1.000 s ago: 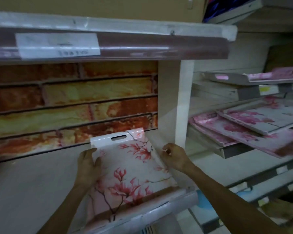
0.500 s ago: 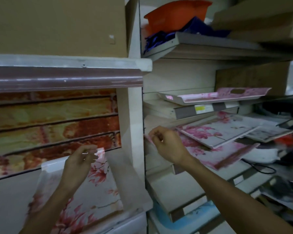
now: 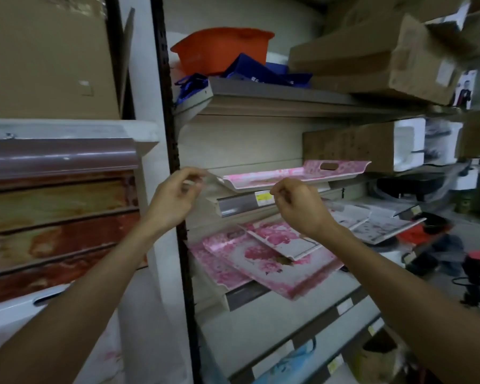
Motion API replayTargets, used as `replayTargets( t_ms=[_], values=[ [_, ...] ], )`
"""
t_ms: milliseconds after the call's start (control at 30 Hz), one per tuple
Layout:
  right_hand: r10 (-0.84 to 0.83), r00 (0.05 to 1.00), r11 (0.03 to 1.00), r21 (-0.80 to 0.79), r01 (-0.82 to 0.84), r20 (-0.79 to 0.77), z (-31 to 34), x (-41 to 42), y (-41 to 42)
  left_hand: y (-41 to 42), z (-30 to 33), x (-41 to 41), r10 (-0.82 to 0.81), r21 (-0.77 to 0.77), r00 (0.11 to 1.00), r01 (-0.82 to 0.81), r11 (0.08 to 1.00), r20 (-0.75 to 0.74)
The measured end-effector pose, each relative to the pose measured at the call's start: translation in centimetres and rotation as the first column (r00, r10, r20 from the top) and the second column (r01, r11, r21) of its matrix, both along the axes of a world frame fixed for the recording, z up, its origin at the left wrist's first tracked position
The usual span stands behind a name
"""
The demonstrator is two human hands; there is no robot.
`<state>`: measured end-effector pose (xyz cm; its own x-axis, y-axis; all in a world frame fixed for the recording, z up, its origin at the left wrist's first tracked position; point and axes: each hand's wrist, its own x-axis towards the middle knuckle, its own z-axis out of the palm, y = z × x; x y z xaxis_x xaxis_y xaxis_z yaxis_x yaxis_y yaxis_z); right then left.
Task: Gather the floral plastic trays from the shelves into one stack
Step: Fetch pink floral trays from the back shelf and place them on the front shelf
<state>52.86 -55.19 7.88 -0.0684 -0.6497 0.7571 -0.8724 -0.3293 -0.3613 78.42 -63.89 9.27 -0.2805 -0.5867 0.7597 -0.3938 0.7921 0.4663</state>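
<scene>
Just beyond our left hand (image 3: 175,199) sits a pink tray (image 3: 288,177), its near corner beside our loosely curled fingers. Our right hand (image 3: 299,206), curled and holding nothing, hovers below its rim.

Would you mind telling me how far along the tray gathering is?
Early. One white floral tray lies on the left shelf. Both hands, left hand and right hand, reach for the upper pink tray, neither gripping yet. The overlapping pink trays below remain.

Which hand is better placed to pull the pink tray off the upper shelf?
Probably the left hand: its fingertips are at the near corner of the pink tray. The right hand hangs below the shelf edge.
</scene>
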Motion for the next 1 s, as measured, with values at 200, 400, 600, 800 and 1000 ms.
replayTargets(
  t_ms=[200,400,600,800,1000],
  values=[
    [-0.063,0.998,0.998,0.034,0.061,0.033,0.2,-2.9,-0.8,-3.4,2.3,-2.7,0.144,-0.246,0.842,-0.014,0.969,0.520],
    [-0.119,0.971,0.981,0.177,0.082,0.209,-0.4,-5.3,-1.8,-3.7,3.0,-3.9,0.182,-0.285,0.815,-0.021,0.958,0.550],
    [-0.044,0.693,0.965,0.209,-0.156,0.720,-0.3,-7.3,-3.0,-2.1,3.8,-5.4,0.220,-0.358,0.829,-0.025,0.933,0.515],
    [0.132,0.097,0.895,-0.076,-0.439,0.987,1.3,-9.2,-3.7,0.7,5.0,-8.0,0.198,-0.412,0.846,0.028,0.911,0.494],
    [0.192,-0.201,0.832,-0.268,-0.486,0.961,3.0,-11.3,-3.4,4.0,6.1,-10.2,0.155,-0.457,0.861,0.098,0.884,0.485]
  ],
)
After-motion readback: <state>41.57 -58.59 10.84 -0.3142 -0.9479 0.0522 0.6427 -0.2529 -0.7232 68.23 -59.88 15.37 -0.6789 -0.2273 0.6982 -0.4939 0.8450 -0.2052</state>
